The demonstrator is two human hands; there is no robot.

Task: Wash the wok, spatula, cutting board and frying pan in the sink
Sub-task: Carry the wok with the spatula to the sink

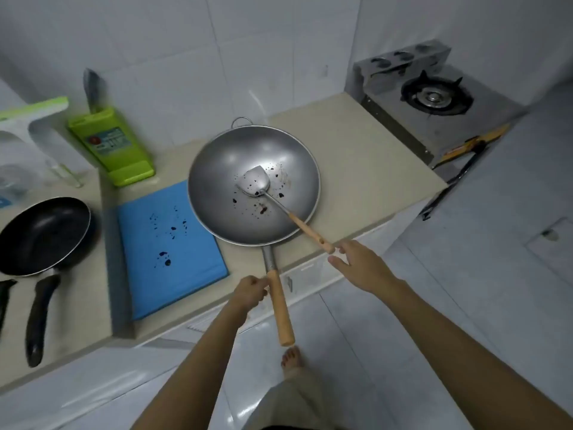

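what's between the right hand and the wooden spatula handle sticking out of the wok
Nothing visible. The open right hand has fingertips just short of the metal spatula's wooden handle, which overhangs the grey steel wok rim.

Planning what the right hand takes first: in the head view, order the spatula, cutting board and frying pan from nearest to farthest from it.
From the right hand:
1. Spatula, handle end at its fingers.
2. Cutting board, left of the wok.
3. Frying pan, far left.

Wok point(248, 169) on desk point(356, 156), spatula point(257, 183) inside it, left hand point(249, 291) gripping wok handle, right hand point(361, 268) open by spatula handle, blue board point(170, 246), black pan point(43, 234)
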